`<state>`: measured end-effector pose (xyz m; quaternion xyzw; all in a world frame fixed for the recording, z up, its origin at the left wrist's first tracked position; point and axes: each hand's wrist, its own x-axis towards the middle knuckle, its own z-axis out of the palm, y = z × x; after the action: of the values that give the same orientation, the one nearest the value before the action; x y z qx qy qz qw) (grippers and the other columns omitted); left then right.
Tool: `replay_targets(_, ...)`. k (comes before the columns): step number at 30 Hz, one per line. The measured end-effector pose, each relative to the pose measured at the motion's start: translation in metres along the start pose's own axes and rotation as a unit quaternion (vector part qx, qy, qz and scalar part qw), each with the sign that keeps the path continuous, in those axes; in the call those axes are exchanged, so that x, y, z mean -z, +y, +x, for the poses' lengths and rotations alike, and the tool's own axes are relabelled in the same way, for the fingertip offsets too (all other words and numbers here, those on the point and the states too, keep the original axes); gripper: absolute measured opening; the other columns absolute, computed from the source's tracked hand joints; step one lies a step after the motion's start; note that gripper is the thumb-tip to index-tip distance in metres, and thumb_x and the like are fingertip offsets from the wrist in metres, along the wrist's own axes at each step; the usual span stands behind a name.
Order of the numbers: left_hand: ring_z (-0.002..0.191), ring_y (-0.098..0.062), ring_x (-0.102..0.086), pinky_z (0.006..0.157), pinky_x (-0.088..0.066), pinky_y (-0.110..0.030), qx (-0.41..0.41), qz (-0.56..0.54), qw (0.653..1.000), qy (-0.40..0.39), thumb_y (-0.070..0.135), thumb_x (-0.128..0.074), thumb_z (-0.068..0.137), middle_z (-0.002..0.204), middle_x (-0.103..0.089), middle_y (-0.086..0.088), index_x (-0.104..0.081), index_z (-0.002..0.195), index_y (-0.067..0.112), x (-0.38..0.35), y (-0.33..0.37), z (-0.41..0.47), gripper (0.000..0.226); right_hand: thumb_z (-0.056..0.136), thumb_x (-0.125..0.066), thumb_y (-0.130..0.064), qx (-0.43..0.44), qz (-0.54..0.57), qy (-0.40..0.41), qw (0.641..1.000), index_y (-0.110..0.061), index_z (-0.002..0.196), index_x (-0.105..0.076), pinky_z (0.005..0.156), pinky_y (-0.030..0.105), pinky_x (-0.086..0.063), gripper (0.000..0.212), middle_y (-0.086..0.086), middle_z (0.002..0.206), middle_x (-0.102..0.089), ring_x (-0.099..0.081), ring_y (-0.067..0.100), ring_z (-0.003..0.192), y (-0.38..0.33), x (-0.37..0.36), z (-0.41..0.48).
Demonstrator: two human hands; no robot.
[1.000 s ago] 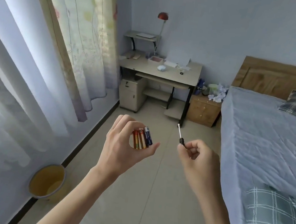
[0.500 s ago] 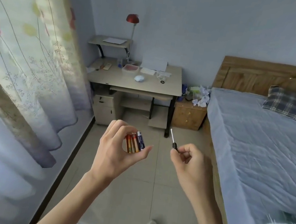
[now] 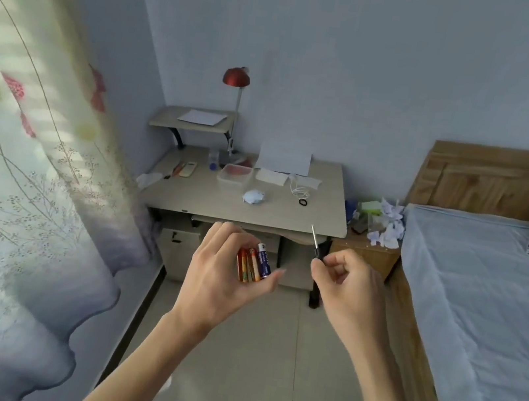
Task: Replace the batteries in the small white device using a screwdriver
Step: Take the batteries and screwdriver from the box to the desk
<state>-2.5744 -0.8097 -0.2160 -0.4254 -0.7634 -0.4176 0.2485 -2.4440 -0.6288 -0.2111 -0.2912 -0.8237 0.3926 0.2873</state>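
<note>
My left hand (image 3: 220,273) is held out at chest height and grips three batteries (image 3: 253,265) side by side, two orange-red and one blue and white. My right hand (image 3: 350,283) is closed on a small screwdriver (image 3: 315,241) with a black handle; its thin metal shaft points up and slightly left. A small white rounded device (image 3: 254,196) lies on the beige desk (image 3: 318,221) ahead, past both hands. Both hands hover in the air in front of the desk's front edge.
On the desk are a clear box (image 3: 235,174), papers (image 3: 284,161), a white cable (image 3: 299,190) and a red lamp (image 3: 237,77). A flowered curtain (image 3: 17,178) hangs on the left. A bed (image 3: 482,304) fills the right, with a cluttered wooden nightstand (image 3: 370,248) beside it. Tiled floor (image 3: 249,354) lies below.
The desk has come closer and larger in view and now sits just beyond my hands. Both hands keep the same grips on the batteries and the screwdriver.
</note>
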Motion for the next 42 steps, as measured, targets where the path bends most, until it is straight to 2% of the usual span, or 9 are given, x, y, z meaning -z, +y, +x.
replay_targets(7, 0.091, -0.017, -0.059, 0.079, -0.055, -0.033, 0.030, -0.017, 0.999, -0.026, 0.051, -0.095, 0.080, 0.097, -0.062, 0.003, -0.072, 0.101, 0.008, -0.055, -0.095, 0.073, 0.053, 0.095, -0.079, -0.033, -0.021, -0.015, -0.023, 0.999, -0.023, 0.089, -0.069, 0.066, 0.033, -0.053, 0.015, -0.014, 0.072, -0.069, -0.067, 0.003, 0.072, 0.017, -0.066, 0.108)
replay_targets(12, 0.093, -0.018, -0.060, 0.082, -0.055, -0.033, 0.037, -0.038, 0.998, -0.038, 0.048, -0.095, 0.081, 0.099, -0.062, 0.003, -0.072, 0.102, 0.009, -0.106, -0.179, 0.138, 0.049, 0.095, -0.080, -0.030, -0.028, -0.027, 0.013, 0.999, -0.021, 0.089, -0.070, 0.062, 0.031, -0.055, 0.015, -0.015, 0.071, -0.068, -0.067, 0.002, 0.070, 0.026, -0.118, 0.192)
replay_targets(17, 0.094, -0.019, -0.060, 0.081, -0.056, -0.036, 0.037, -0.059, 0.997, -0.044, 0.049, -0.094, 0.081, 0.100, -0.063, 0.003, -0.072, 0.102, 0.009, -0.148, -0.253, 0.207, 0.050, 0.096, -0.080, -0.030, -0.039, -0.043, 0.031, 0.998, -0.023, 0.090, -0.069, 0.065, 0.040, -0.059, 0.014, -0.015, 0.071, -0.066, -0.066, 0.004, 0.070, 0.018, -0.162, 0.283)
replay_targets(21, 0.091, -0.020, -0.062, 0.079, -0.056, -0.033, 0.034, -0.082, 0.995, -0.047, 0.047, -0.093, 0.080, 0.098, -0.063, 0.004, -0.071, 0.098, 0.010, -0.187, -0.299, 0.251, 0.046, 0.096, -0.080, -0.030, -0.060, -0.040, 0.051, 0.996, -0.023, 0.090, -0.070, 0.064, 0.039, -0.057, 0.014, -0.014, 0.071, -0.067, -0.066, 0.004, 0.070, 0.023, -0.187, 0.337)
replay_targets(28, 0.089, -0.019, -0.063, 0.077, -0.057, -0.037, 0.087, -0.089, 0.990, -0.061, 0.045, -0.095, 0.079, 0.095, -0.061, 0.007, -0.071, 0.098, 0.011, -0.272, -0.353, 0.280, 0.046, 0.095, -0.079, -0.034, -0.113, -0.046, 0.029, 0.992, -0.029, 0.086, -0.068, 0.066, 0.046, -0.059, 0.015, -0.013, 0.071, -0.070, -0.069, 0.011, 0.070, 0.071, -0.209, 0.411)
replay_targets(34, 0.087, -0.016, -0.060, 0.078, -0.058, -0.037, 0.176, -0.048, 0.983, -0.037, 0.055, -0.090, 0.081, 0.094, -0.059, 0.008, -0.069, 0.101, 0.013, -0.360, -0.391, 0.303, 0.051, 0.096, -0.080, -0.030, -0.119, -0.071, 0.006, 0.990, -0.021, 0.090, -0.069, 0.062, 0.042, -0.057, 0.015, -0.012, 0.072, -0.068, -0.066, 0.008, 0.067, 0.131, -0.224, 0.493)
replay_targets(42, 0.085, -0.016, -0.059, 0.076, -0.056, -0.037, 0.292, 0.015, 0.956, 0.000, 0.055, -0.090, 0.079, 0.092, -0.060, 0.004, -0.068, 0.100, 0.011, -0.472, -0.433, 0.311, 0.053, 0.096, -0.079, -0.032, -0.138, -0.071, 0.001, 0.988, -0.024, 0.093, -0.067, 0.062, 0.041, -0.056, 0.016, -0.013, 0.075, -0.068, -0.067, 0.013, 0.069, 0.208, -0.265, 0.549)
